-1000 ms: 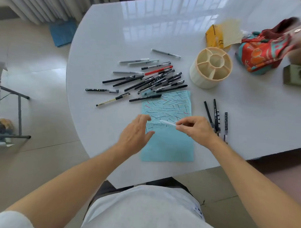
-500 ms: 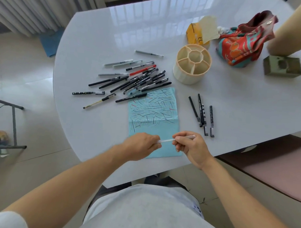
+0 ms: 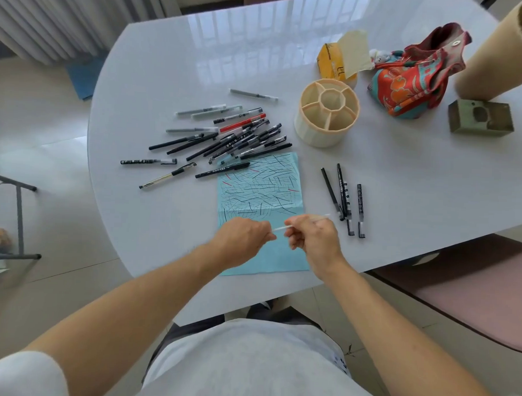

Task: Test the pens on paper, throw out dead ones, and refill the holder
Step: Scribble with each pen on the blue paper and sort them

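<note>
A pale, clear pen [image 3: 282, 228] is held level above the near part of the blue paper [image 3: 258, 194], which is covered in short scribbled strokes. My left hand [image 3: 242, 238] pinches the pen's left end and my right hand [image 3: 311, 239] grips its barrel. A loose pile of pens [image 3: 226, 137], mostly black with one red, lies beyond the paper on the left. Three black pens [image 3: 344, 197] lie side by side to the right of the paper. The cream round holder [image 3: 328, 111] with its divided compartments stands empty behind them.
The white table [image 3: 402, 179] ends close to my body. At the back right are a yellow pack [image 3: 335, 62], a red patterned cloth bag [image 3: 411, 81], a green block [image 3: 480, 118] and a tan tube [image 3: 495, 55]. A pink seat [image 3: 472, 288] sits right of me.
Both hands have drawn back toward the near table edge with the clear pen. My left hand, flat on the paper before, now pinches the pen's left end.
</note>
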`<state>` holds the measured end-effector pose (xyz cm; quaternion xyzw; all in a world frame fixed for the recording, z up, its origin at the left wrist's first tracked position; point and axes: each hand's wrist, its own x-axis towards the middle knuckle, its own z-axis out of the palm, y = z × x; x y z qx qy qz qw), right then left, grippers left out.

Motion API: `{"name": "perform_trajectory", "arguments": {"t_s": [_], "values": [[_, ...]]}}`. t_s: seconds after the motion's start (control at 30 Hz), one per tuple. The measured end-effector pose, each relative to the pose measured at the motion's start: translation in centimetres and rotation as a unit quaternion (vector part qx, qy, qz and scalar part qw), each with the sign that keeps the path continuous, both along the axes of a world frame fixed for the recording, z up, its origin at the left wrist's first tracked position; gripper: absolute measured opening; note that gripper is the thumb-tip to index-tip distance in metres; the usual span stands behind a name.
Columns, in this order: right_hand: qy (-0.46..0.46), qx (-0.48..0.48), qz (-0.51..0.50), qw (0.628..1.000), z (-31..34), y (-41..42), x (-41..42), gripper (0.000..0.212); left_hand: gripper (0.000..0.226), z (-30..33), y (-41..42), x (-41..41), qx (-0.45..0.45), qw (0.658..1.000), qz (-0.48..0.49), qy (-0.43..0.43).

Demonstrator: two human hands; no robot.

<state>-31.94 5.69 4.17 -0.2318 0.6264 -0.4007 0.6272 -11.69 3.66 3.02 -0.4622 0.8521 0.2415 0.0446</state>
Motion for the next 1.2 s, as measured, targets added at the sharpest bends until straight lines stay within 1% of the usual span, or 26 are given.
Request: {"name": "perform_trajectory", "arguments": {"t_s": [0.07,0.1,0.13,0.17,0.2,0.27,0.3,0.37,0.43,0.57,0.63,0.7,0.73,0.8,0.83,0.9,0.97,1.07,1.2], "values": [[0.007,0.023,-0.142,0.99,0.1,-1.4,-3.2,0.016,0.038,-1.1,-0.4,3.0,0.014,0.997,0.065,-0.046],[0.02,0.021,-0.187,0.982,0.2,-2.0,-5.3,0.015,0.038,-1.6,-0.2,4.9,0.022,0.993,0.102,-0.06],[0.044,0.013,-0.197,0.979,0.1,-2.4,-6.9,0.013,0.038,-2.1,-0.1,6.5,0.024,0.989,0.13,-0.062],[0.07,-0.001,-0.18,0.981,-0.1,-2.5,-7.6,0.012,0.038,-2.4,0.0,7.5,0.021,0.988,0.141,-0.055],[0.101,-0.014,-0.139,0.985,-0.3,-2.3,-7.3,0.011,0.036,-2.6,0.2,7.7,0.014,0.99,0.137,-0.034],[0.158,-0.048,-0.037,0.986,-1.4,-1.8,-4.7,0.011,0.031,-2.7,0.4,6.4,0.003,0.994,0.103,0.034],[0.195,-0.068,0.015,0.978,-2.0,-1.5,-3.0,0.011,0.03,-2.7,0.5,5.3,0.005,0.996,0.077,0.055],[0.276,-0.102,0.082,0.952,-3.0,-1.2,-0.5,0.01,0.032,-2.9,0.6,3.7,0.018,0.997,0.045,0.054],[0.311,-0.138,0.108,0.934,-3.5,-0.8,1.0,0.009,0.034,-3.1,0.9,3.4,0.028,0.998,0.041,0.035],[0.363,-0.205,0.161,0.895,-3.6,-0.1,2.1,0.009,0.035,-3.2,1.1,3.7,0.042,0.998,0.037,0.024],[0.395,-0.198,0.151,0.884,-3.6,-0.2,1.7,0.01,0.036,-3.1,1.1,3.7,0.047,0.998,0.039,0.025],[0.414,-0.162,0.115,0.888,-3.5,-0.7,0.8,0.011,0.035,-2.9,0.9,3.6,0.053,0.997,0.048,0.029],[0.407,-0.141,0.098,0.897,-3.3,-0.8,0.4,0.011,0.035,-2.9,0.9,3.6,0.056,0.997,0.052,0.032],[0.359,-0.109,0.065,0.925,-2.8,-0.8,0.0,0.011,0.034,-2.8,0.9,3.6,0.064,0.995,0.064,0.052],[0.326,-0.103,0.049,0.938,-2.5,-0.7,0.0,0.011,0.033,-2.7,0.9,3.6,0.062,0.993,0.076,0.068],[0.244,-0.098,0.029,0.964,-1.8,-0.3,0.2,0.008,0.028,-2.4,0.9,3.6,0.028,0.989,0.104,0.102],[0.159,-0.095,0.03,0.982,-1.2,0.4,0.6,0.003,0.024,-1.9,0.8,3.4,0.011,0.983,0.128,0.135],[0.081,-0.086,0.047,0.992,-0.4,1.3,1.6,0.004,0.02,-0.8,0.5,3.0,0.056,0.977,0.15,0.141],[0.056,-0.081,0.056,0.994,0.1,1.7,2.8,0.005,0.014,0.0,0.6,2.9,0.092,0.97,0.163,0.154]]}}
